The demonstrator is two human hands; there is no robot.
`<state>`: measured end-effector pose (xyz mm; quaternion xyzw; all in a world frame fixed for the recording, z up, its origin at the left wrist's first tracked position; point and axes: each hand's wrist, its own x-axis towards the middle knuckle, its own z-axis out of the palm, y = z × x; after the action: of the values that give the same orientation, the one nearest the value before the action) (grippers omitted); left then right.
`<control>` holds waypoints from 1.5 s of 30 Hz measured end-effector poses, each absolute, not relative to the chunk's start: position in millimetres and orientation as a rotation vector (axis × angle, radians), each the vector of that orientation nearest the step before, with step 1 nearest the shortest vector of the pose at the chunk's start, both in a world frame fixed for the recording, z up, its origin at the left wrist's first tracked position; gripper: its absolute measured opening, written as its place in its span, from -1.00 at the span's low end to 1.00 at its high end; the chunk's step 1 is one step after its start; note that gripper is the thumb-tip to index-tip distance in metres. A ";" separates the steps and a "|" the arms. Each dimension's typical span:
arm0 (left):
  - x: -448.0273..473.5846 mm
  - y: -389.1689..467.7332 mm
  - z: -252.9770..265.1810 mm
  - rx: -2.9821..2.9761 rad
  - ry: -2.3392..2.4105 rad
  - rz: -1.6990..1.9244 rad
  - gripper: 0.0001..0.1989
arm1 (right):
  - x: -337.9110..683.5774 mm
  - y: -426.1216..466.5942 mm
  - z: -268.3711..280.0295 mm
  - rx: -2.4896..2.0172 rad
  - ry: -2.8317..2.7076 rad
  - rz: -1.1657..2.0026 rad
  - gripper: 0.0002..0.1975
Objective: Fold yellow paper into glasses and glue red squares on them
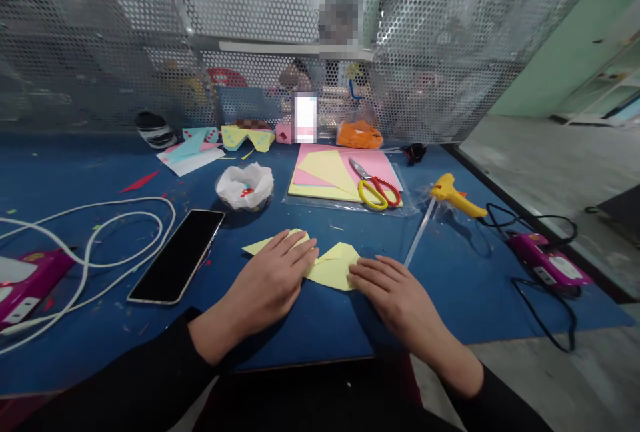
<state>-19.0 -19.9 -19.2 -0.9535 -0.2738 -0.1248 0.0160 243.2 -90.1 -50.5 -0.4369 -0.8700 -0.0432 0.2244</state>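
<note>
On the blue table [327, 325], I see the left hand [273, 273], fingers flat, over yellow paper [333, 273]. The right hand [395, 291] touches its edge, fingers unclenched.

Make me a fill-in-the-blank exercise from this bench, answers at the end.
1. The left hand and right hand touch paper coloured ____.
2. On top of the stacked sheets lie the ____.
3. The phone is nearer the person's ____ hand.
4. The glue gun is nearer the person's ____ hand.

Missing words: yellow; scissors; left; right.
</note>
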 end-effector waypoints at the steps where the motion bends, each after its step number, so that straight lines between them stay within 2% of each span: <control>1: -15.8 -22.6 -19.5 -2.965 -0.801 -0.405 -0.57 | 247.7 -89.6 -49.5 -1.202 -2.382 -0.102 -0.69; 7: 2.0 -31.7 -28.0 -2.942 -0.651 -0.512 -0.71 | 257.5 -88.4 -44.6 -1.226 -2.276 0.007 -0.73; 18: 11.8 -21.0 -24.5 -2.786 -0.426 -0.547 -0.74 | 258.1 -91.2 -46.4 -1.260 -2.105 0.210 -0.74; 26: 16.4 -39.0 -25.4 -2.600 -0.461 -0.579 -0.72 | 229.5 -95.0 -45.5 -1.388 -2.226 -0.155 -0.75; 30: 23.3 -51.7 -25.1 -2.561 -0.525 -0.557 -0.73 | 210.6 -96.8 -41.5 -1.378 -2.227 -0.222 -0.72; 34: 25.3 -57.0 -23.5 -2.607 -0.578 -0.579 -0.71 | 207.7 -98.9 -41.6 -1.335 -2.212 -0.112 -0.72; 40: 1.8 -58.8 -27.4 -2.745 -0.699 -0.659 -0.66 | 214.4 -100.9 -42.5 -1.365 -2.104 0.100 -0.84; 45: -12.1 -59.7 -36.2 -2.826 -0.913 -0.821 -0.77 | 213.9 -99.5 -40.5 -1.437 -1.988 0.340 -0.89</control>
<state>-12.1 -59.7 -36.2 -0.9168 -0.2960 -0.2663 0.0300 213.9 -99.5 -40.5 -0.5484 -0.7588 0.1297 0.3265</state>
